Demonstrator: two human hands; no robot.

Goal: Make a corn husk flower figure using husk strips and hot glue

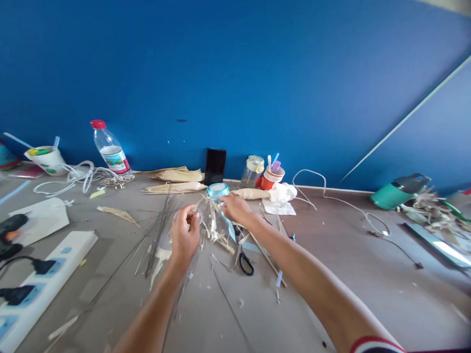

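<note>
**Both hands deep in a mess of dried husk scraps**

Picture a clock face centred on the pile of scraps (213, 224) in the middle of the counter (199, 319). The left hand (185, 231) is right beside the pile at 9, fingers curled with the thumb near the index finger. Too small and blurry to tell if they're pinching anything. The right hand (238, 210) comes in at about 1, fingers pointing down by the roll of blue tape (217, 191) that sits at 12. Can't tell if those are gripping something either, since the tips are partly hidden.

A pale blue strip (230, 229) lies under the right hand, and black-handled scissors (246, 264) are at 4. Thin dark wires (156, 230) spread out at 9, past the left hand. Longer dried husks (174, 174) lie toward 10, with a red-capped bottle (112, 150) farther out that way. Red paper cup (272, 179) at 2, white power strip (58, 273) between 8 and 9.
</note>
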